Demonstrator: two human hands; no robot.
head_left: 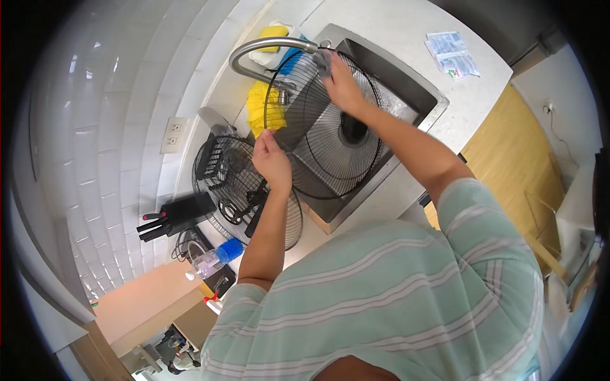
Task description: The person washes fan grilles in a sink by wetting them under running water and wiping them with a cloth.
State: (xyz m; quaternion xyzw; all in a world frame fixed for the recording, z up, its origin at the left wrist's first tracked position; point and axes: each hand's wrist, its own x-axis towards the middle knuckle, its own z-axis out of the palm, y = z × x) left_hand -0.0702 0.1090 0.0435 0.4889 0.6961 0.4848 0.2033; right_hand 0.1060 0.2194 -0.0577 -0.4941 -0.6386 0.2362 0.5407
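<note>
A round black wire fan grille (pixel 325 136) with a dark centre disc is held tilted over the dark sink (pixel 416 86). My left hand (pixel 272 162) pinches the grille's outer rim at its left side. Near the far rim, under the faucet (pixel 254 49), my right hand (pixel 344 86) presses a crumpled grey cloth or scrubber (pixel 323 62) against the wires. What kind of pad it is cannot be made out exactly. Behind the grille, a yellow ruffled thing (pixel 264 108) lies beside the faucet base.
A second wire fan grille (pixel 289 222) leans by a black dish rack (pixel 219 159) on the left. Around it are a knife block (pixel 184 213), a clear bottle with blue (pixel 206 263) and a wall outlet (pixel 173 135). A yellow sponge (pixel 273 32) and plastic packets (pixel 452 54) lie on the counter.
</note>
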